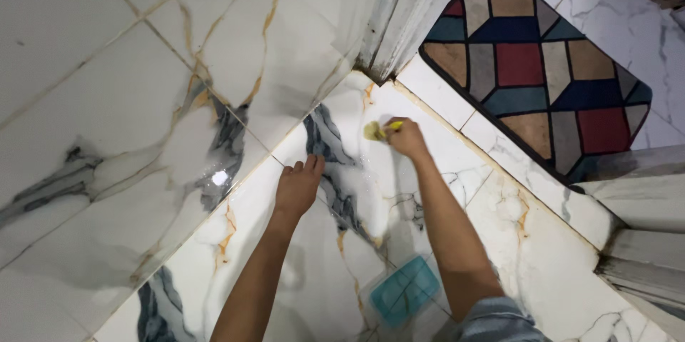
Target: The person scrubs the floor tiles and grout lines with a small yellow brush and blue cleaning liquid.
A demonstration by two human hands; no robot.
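Scrubbing pose: a yellow brush (376, 130) lies on the wet marble floor tile (499, 242) near the door frame (399, 21), clenched in the right hand (407, 138); left hand (300, 185) rests flat, fingers released, beside a teal drain cover (404, 290)

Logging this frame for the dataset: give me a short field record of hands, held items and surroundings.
left hand: flat on the floor tile, holds nothing
right hand: gripping a yellow scrub brush pressed to the tile
floor: white marble-look tile, wet sheen near the brush
wall: matching tile, left
mat: multicoloured patchwork, beyond the threshold
teal object: lying on the floor between the forearms
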